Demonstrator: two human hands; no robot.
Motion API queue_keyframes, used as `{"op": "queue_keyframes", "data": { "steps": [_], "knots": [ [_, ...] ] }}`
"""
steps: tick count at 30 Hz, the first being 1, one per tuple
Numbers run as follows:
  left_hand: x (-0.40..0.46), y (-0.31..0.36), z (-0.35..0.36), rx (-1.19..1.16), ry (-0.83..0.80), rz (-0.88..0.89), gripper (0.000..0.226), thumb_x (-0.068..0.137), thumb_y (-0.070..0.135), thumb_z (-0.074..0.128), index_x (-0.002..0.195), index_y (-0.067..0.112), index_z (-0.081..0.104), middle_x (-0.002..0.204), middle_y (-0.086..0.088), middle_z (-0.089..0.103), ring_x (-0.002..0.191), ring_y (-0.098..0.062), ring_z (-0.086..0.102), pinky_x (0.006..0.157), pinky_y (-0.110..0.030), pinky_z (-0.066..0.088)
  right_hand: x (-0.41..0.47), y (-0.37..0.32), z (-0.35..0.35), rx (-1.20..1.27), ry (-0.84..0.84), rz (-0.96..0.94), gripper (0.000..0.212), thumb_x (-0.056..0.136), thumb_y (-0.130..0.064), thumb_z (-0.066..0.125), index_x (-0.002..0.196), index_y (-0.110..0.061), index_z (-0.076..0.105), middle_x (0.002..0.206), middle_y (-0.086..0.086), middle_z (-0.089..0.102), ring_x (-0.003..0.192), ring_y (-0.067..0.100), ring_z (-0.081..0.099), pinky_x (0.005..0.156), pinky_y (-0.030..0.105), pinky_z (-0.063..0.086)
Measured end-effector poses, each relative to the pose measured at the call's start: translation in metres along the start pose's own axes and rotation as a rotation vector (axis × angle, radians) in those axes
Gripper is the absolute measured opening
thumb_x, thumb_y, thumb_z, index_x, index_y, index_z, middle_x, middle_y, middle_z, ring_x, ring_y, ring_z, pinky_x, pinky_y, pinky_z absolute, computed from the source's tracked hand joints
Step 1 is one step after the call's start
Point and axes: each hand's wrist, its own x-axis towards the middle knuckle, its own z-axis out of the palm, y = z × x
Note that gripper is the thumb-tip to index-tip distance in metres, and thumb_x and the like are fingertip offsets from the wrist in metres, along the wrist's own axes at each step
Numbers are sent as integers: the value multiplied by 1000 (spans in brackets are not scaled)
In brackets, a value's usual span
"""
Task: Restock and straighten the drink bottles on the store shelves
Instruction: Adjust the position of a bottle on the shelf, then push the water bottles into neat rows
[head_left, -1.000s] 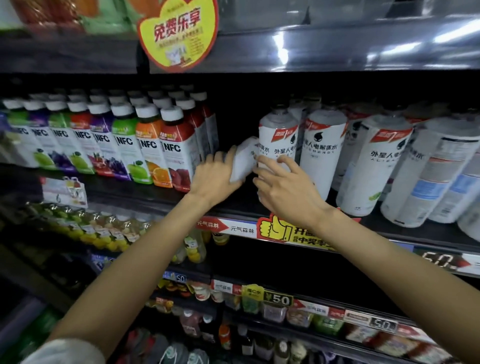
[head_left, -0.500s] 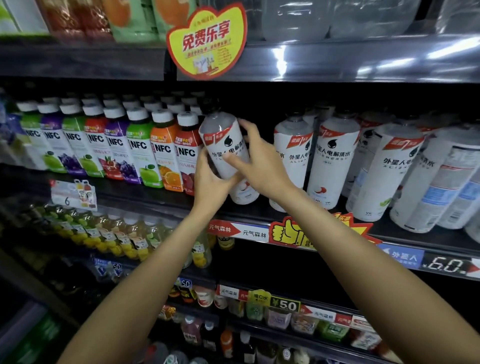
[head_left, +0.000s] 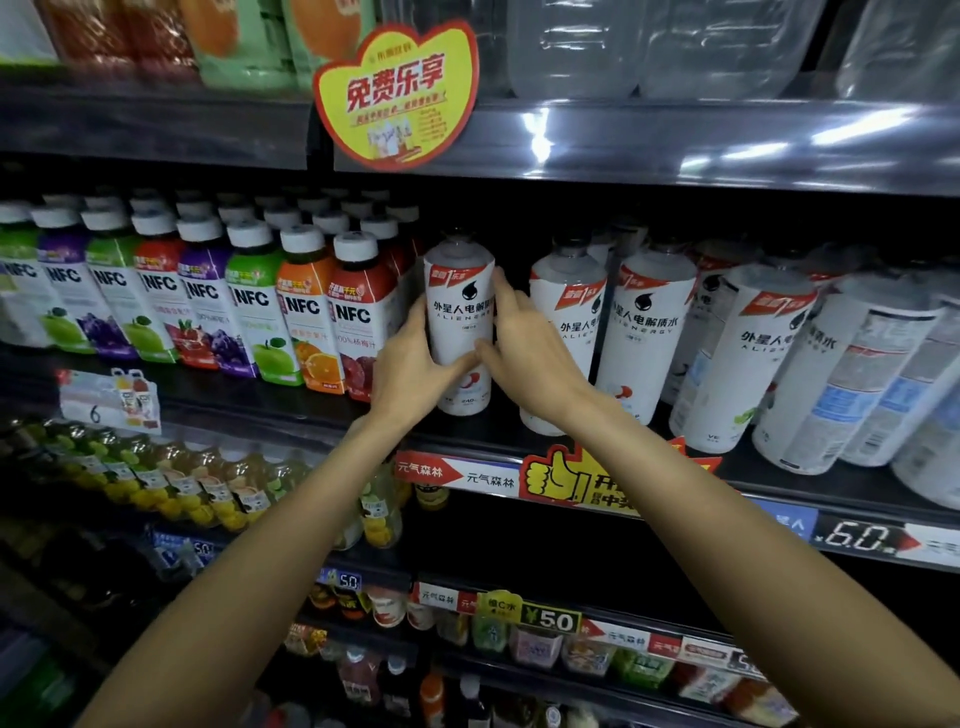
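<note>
A white electrolyte-water bottle with a black cap and a red band stands upright on the dark shelf, right of the NFC row. My left hand wraps its left side and my right hand presses its right side, so both hands hold it. More white bottles of the same kind stand to the right; the far-right ones lean and show their back labels.
A row of NFC juice bottles fills the shelf's left part. A yellow promo sign hangs from the shelf above. Lower shelves hold small drink bottles behind price tags. A thumbs-up sign sticks out from the shelf edge.
The white bottle lay tilted low between my hands a second ago; it has been raised and turned upright, and now stands beside the NFC row. The view has shifted down.
</note>
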Motion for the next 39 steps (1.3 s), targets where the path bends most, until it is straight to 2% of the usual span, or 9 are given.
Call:
{"op": "queue_keyframes", "data": {
  "steps": [4, 11, 14, 17, 21, 24, 32, 35, 39],
  "knots": [
    [3, 11, -9, 204, -130, -52, 86, 82, 50, 67, 147, 13, 26, 128, -11, 60, 111, -31, 59, 84, -41, 51, -12, 5, -12, -228, -48, -98, 64, 93, -6, 50, 149, -3, 19, 128, 20, 51, 108, 40, 56, 86, 43, 47],
    [-9, 62, -50, 681, -211, -20, 48, 91, 53, 52, 130, 24, 53, 109, 5, 69, 102, -23, 62, 67, -31, 43, -41, 20, -44, -362, 13, -286, 31, 98, -21, 43, 125, -15, 57, 107, 5, 66, 90, 30, 65, 66, 37, 51],
    [-21, 98, -53, 557, -92, 181, 38, 92, 46, 55, 124, 26, 60, 99, 13, 70, 96, -13, 65, 68, -29, 49, -61, 34, -67, -359, 5, -301, 29, 99, -24, 42, 121, -19, 60, 101, 1, 70, 84, 26, 66, 58, 30, 45],
    [-29, 138, -34, 309, -25, 537, 32, 92, 40, 53, 114, 23, 68, 89, 12, 72, 84, -6, 66, 67, -31, 56, -87, 57, -102, -377, -9, -262, 29, 99, -29, 43, 121, -22, 60, 99, -1, 72, 84, 23, 67, 62, 30, 47],
    [-35, 190, 20, 165, 32, 913, 23, 92, 22, 57, 107, 11, 72, 92, 0, 73, 84, -17, 67, 72, -34, 55, -134, 102, -162, -402, 64, -174, 27, 97, -29, 48, 120, -25, 62, 103, -2, 71, 92, 25, 66, 59, 28, 35],
    [-35, 245, 68, 117, 65, 1050, 21, 90, 14, 59, 107, 10, 71, 95, -4, 72, 90, -23, 64, 81, -36, 51, -179, 140, -216, -326, 202, -154, 24, 93, -25, 55, 112, -22, 67, 105, 0, 71, 92, 28, 66, 62, 31, 48],
    [-22, 445, 148, -256, -129, 809, 31, 84, 21, 59, 114, 16, 64, 106, 11, 64, 95, -8, 60, 89, -19, 44, -254, 215, -369, -318, 557, -151, 27, 91, -25, 49, 106, -15, 68, 95, 0, 70, 84, 20, 65, 73, 36, 52],
    [-10, 499, 175, -376, -170, 716, 42, 80, 25, 60, 122, 17, 58, 109, 5, 65, 95, -4, 60, 86, -13, 44, -261, 238, -424, -268, 629, -99, 22, 89, -20, 55, 104, -13, 70, 96, -2, 71, 86, 16, 67, 76, 30, 51],
    [6, 548, 209, -407, -227, 631, 48, 87, 24, 65, 131, 22, 48, 116, 6, 56, 102, -11, 59, 88, -24, 49, -250, 278, -485, -175, 676, 5, 21, 90, -18, 61, 110, -15, 67, 103, -6, 68, 95, 11, 64, 86, 32, 51]
  ]
}}
